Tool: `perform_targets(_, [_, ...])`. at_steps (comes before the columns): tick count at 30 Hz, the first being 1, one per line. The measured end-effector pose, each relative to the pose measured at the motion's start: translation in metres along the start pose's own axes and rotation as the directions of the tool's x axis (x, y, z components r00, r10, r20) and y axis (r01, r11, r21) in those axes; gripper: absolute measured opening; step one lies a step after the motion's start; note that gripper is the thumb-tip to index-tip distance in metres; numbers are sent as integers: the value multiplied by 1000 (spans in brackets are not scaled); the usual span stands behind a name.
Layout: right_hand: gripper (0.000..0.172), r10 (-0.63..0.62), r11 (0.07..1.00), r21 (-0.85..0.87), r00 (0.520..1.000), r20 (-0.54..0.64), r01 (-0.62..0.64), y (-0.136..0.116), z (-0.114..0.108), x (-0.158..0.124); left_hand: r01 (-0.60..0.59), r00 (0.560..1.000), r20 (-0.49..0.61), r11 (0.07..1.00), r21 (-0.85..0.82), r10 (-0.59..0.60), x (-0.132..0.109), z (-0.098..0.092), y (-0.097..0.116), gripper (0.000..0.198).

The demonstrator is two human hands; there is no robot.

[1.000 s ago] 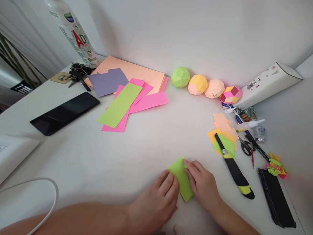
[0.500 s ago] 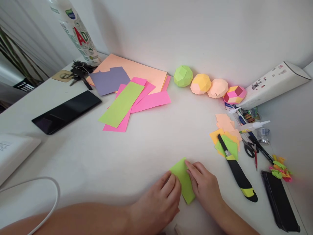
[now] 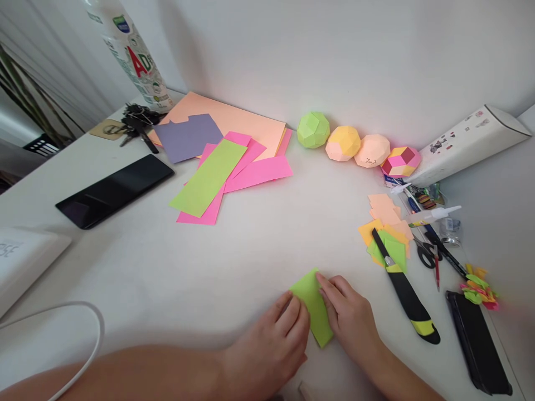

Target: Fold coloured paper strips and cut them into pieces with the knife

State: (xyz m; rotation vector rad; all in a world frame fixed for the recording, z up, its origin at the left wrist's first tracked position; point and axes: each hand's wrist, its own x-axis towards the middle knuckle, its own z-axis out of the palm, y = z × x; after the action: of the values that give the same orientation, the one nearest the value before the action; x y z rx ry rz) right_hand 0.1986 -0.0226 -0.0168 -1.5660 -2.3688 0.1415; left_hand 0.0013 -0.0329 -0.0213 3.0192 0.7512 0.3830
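Observation:
A narrow piece of green paper [image 3: 315,309] lies slanted on the white table between my hands. My left hand [image 3: 278,340] has its fingers curled and pinched on the paper's left edge near the far end. At the upper right corner, my right hand [image 3: 349,312] grips the other edge between thumb and fingertips. The undersides of both hands' fingers are hidden. To the right of my right hand lies a knife [image 3: 409,298] with a black and yellow-green handle, its dark blade end resting on small green, orange and peach paper pieces [image 3: 384,209].
Green strip [image 3: 209,178], pink strips [image 3: 261,174] and purple paper [image 3: 188,136] lie at back left. A black phone [image 3: 115,192] and white cable [image 3: 98,328] are left. Faceted paper balls [image 3: 313,131] line the wall. Scissors [image 3: 426,256] and a black case [image 3: 478,342] sit right.

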Motion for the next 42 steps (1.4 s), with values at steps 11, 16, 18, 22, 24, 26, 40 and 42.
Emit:
perform_targets(11, [32,-12,1000,7,1000,-7,12,0,0,1,-5,1000,-18,1000,8,5,0,0,0,39])
perform_targets(16, [33,-4,1000,20,1000,2,4,0,1,0,-57,998,-7,998,-29,56,2,0,-6,37])
perform_targets(18, [33,0,1000,14,1000,9,0,0,2,0,-112,993,28,992,-65,114,4,-1,-12,36])
perform_targets(22, [33,0,1000,7,1000,17,0,0,2,-1,-151,983,81,977,-153,165,7,-6,-23,38])
perform_targets(24, [33,0,1000,9,1000,23,0,-1,2,-1,-146,981,97,969,-198,167,7,-8,-26,45])
perform_targets(26, [34,2,1000,0,1000,30,-2,-1,1,-2,-141,979,112,961,-238,171,7,-9,-29,53])
perform_targets(40, [33,-7,990,-138,994,106,22,-2,4,-4,-75,978,162,942,-327,134,2,-11,-34,58])
perform_targets(42, [33,-7,983,-180,994,110,27,-4,4,-4,-83,976,166,945,-317,141,2,-11,-34,60])
